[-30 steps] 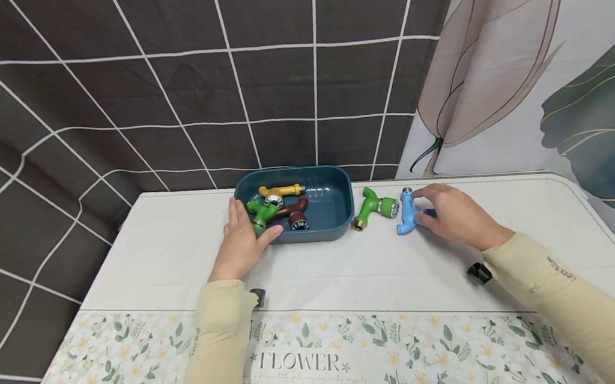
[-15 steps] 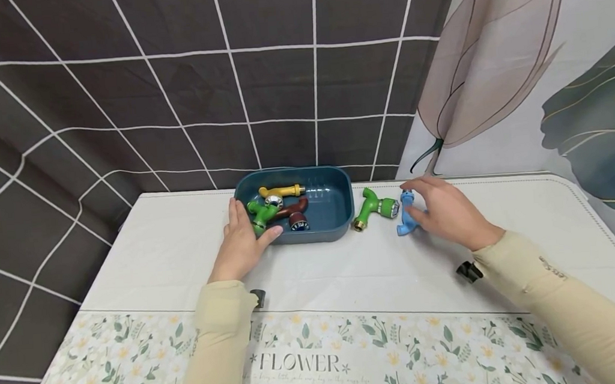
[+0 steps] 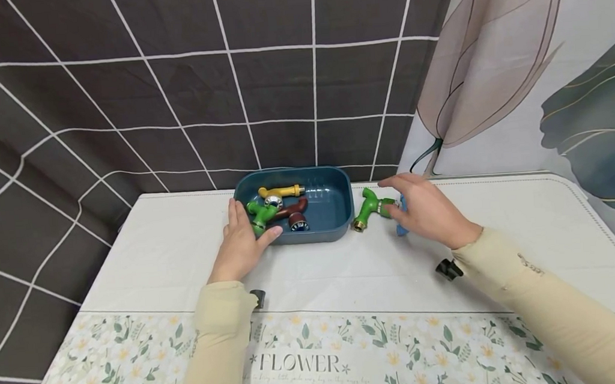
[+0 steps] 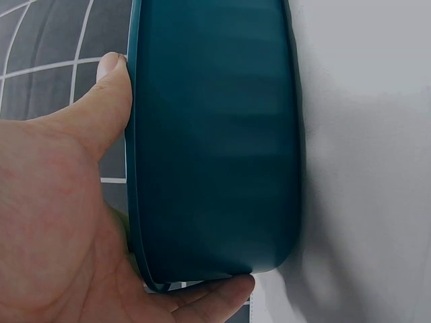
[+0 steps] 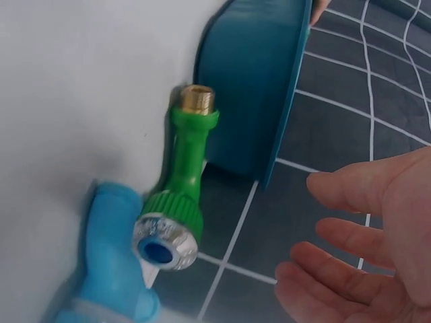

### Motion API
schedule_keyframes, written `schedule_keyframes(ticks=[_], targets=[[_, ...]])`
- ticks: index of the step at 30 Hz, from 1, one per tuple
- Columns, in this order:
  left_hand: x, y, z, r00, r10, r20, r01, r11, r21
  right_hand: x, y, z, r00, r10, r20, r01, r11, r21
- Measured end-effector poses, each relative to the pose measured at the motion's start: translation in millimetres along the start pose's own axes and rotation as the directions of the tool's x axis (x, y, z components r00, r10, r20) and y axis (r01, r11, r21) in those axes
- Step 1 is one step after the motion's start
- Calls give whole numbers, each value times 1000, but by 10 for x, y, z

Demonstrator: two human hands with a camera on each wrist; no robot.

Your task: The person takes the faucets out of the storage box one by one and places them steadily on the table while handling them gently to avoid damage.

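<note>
My left hand [image 3: 235, 241] rests against the left end of a dark teal plastic basin [image 3: 332, 233], fingers along its outer side and thumb at the front rim. Inside lie a yellow tap [image 3: 280, 191], a green tap [image 3: 259, 217] and a brown tap [image 3: 297, 215]. Right of the basin, a second green tap [image 3: 365, 211] with a brass threaded end lies on the table. My right hand [image 3: 428, 209] hovers over its knob end, fingers spread and apart from it in the right wrist view. A blue tap [image 5: 111, 235] lies beside it, mostly hidden under this hand in the head view.
The basin stands at the back of a white table [image 3: 314, 276], close to a dark grid-patterned curtain [image 3: 277, 86]. A floral printed band [image 3: 321, 366] crosses the table's front. A leaf-print cloth [image 3: 494, 81] hangs at the back right.
My right hand has moved left, from beside the blue tap to over the second green tap. The blue tap stays on the table. My left hand and the basin have not moved.
</note>
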State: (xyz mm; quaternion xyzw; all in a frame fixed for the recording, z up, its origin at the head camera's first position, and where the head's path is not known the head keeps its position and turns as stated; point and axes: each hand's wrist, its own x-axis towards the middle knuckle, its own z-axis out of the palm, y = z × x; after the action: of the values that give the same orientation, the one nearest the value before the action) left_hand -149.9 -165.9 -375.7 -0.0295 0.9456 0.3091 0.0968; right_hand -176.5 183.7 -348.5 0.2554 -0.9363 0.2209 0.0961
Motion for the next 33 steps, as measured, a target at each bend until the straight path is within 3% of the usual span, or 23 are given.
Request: schedule_keyframes(ticks=[8,33], targets=[[13,-17,13,1000,22,-14,-22,1000,10,94,-140,55,1000,-15,-17,16,1000,8],[7,-9,6,999,26,-19,-25,1000,10,362,-638,367,993,-53,107,40,992,119]])
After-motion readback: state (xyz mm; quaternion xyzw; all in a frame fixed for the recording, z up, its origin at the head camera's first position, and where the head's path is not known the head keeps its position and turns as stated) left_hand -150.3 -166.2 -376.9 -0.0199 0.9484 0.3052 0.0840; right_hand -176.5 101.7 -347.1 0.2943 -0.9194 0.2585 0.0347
